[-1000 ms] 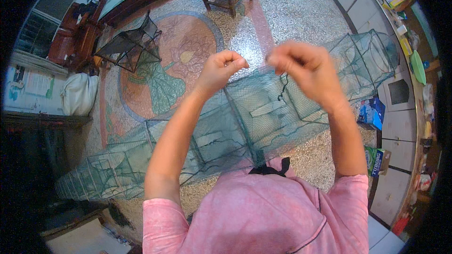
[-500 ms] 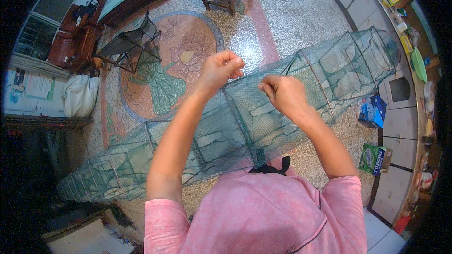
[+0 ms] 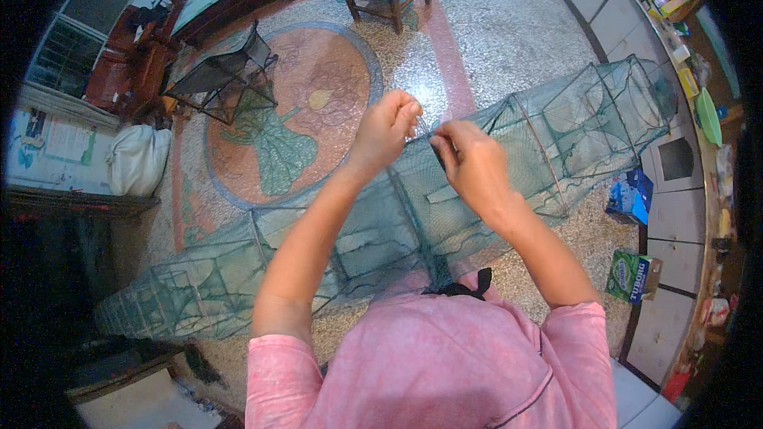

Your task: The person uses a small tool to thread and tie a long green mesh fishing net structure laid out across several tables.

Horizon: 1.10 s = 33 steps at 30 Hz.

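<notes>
A long green mesh trap net [image 3: 373,242] with square frames stretches across in front of me, from the lower left to the upper right. Above its far edge, my left hand [image 3: 388,129] is closed, with thumb and fingers pressed together. My right hand [image 3: 475,160] sits just to the right, pinched closed over the netting near that edge. Thin strands [image 3: 424,125] show in the small gap between the two hands; whether they are thread or mesh I cannot make out. What lies inside the fingertips is hidden. A black knotted tie [image 3: 469,286] lies at the net's near edge.
On the patterned floor stand a dark folding frame [image 3: 226,71] and a wooden chair [image 3: 389,0]. A white sack [image 3: 137,160] is at the left. Blue [image 3: 630,195] and green [image 3: 630,276] cartons sit by the cabinets [image 3: 675,218], below a green basin [image 3: 706,117].
My left hand has moved right and slightly nearer, closing the gap to my right hand. My right hand has shifted a little left. Thin strands now show between them.
</notes>
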Motion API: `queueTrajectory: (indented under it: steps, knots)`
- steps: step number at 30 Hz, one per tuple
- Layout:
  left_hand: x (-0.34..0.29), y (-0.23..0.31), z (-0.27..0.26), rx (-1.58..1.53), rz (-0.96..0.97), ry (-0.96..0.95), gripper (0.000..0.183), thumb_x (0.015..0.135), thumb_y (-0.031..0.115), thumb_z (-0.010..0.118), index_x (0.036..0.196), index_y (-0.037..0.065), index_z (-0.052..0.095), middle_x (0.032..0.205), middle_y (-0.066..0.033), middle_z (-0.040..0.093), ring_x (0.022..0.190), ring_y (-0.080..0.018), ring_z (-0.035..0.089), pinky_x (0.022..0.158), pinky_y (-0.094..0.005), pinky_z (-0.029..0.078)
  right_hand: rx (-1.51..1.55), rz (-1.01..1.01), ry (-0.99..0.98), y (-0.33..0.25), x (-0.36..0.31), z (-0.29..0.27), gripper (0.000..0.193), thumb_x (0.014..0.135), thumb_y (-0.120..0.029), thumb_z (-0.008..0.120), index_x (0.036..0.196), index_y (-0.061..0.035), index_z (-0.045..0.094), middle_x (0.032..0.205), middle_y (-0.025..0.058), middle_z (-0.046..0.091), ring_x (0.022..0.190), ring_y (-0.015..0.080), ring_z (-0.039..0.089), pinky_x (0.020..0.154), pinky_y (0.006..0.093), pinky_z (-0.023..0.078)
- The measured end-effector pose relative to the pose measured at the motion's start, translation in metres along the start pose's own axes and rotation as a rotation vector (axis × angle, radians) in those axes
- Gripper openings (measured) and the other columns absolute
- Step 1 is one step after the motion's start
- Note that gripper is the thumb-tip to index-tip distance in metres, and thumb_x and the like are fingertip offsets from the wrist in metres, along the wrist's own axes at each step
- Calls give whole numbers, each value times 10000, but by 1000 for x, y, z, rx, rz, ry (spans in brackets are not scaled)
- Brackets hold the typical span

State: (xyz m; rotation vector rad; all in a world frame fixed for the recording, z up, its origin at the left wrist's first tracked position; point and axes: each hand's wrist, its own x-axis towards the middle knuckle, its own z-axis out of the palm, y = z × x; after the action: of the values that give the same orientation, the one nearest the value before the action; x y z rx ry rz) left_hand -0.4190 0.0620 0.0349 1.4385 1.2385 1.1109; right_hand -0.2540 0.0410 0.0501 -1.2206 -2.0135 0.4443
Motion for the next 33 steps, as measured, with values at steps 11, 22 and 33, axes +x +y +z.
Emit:
queueTrajectory:
  steps: [11, 22, 33]
  knots:
    - [0, 8, 3, -241, -17, 45, 166, 870, 168, 535, 969, 41, 578, 742, 21, 523, 632, -48, 461, 588, -193, 388, 556, 155, 153, -1, 54, -24, 164, 851, -196, 549, 801, -46, 590, 709, 61, 633, 473, 150, 523, 452, 278, 409]
    - [12, 8, -3, 43, 84, -234, 197, 842, 248, 577, 849, 58, 629, 746, 40, 533, 685, -44, 445, 632, -195, 352, 840, 76, 41, -7, 64, -88, 211, 883, -247, 519, 849, -55, 600, 601, -23, 530, 470, 26, 407, 418, 181, 296]
    - [19, 4, 4, -158, -178, -137, 149, 858, 164, 535, 813, 26, 568, 765, -24, 588, 681, -96, 574, 604, -232, 458, -214, 17, -325, 26, -2, -35, 131, 768, -200, 577, 744, -86, 636, 686, 152, 605, 653, 333, 593, 574, 438, 456]
